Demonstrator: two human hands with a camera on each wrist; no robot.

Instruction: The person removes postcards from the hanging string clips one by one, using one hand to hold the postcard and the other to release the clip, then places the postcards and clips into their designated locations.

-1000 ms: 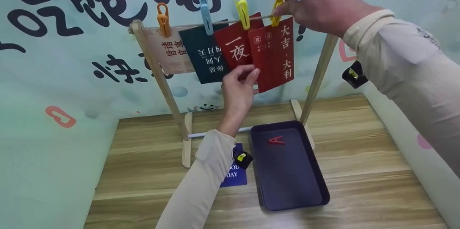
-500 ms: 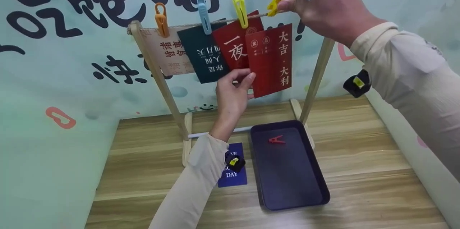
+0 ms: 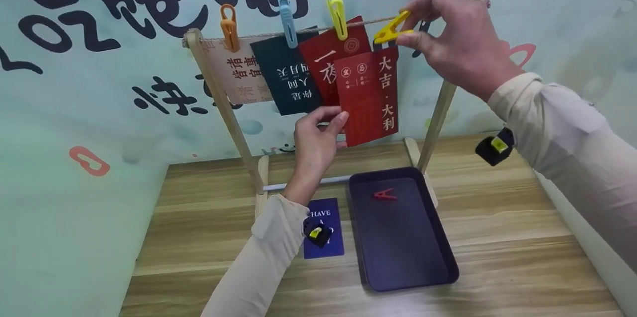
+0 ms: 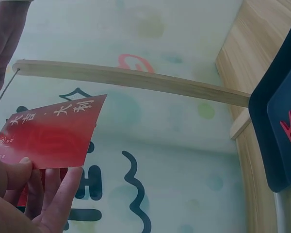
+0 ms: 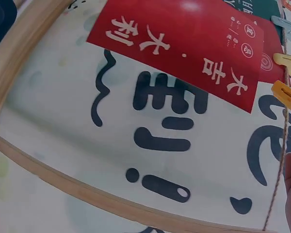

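My left hand (image 3: 317, 140) pinches a red card (image 3: 369, 100) with white characters by its left edge, thumb in front and fingers behind, as the left wrist view also shows. The card's top edge lies below the rope (image 3: 375, 22). Above it, my right hand (image 3: 455, 33) pinches a yellow clothespin (image 3: 393, 29) by its handles, tilted, with its tip close to the rope. Left of these, a second red card (image 3: 326, 78) hangs under a yellow-green clothespin (image 3: 337, 16), overlapped by the held card. A dark green card (image 3: 286, 75) hangs from a blue clothespin (image 3: 287, 21).
An orange clothespin (image 3: 229, 28) holds a pale card (image 3: 239, 73) at the rope's left end. Wooden posts (image 3: 226, 113) carry the rope. On the table (image 3: 199, 237) are a blue card (image 3: 326, 207) and a dark tray (image 3: 405, 242) with a red clothespin (image 3: 384, 194) inside.
The yellow clothespin has come off the red card and rope, and my right hand has tilted it and shifted it rightward. My left hand has lowered the red card away from the rope.
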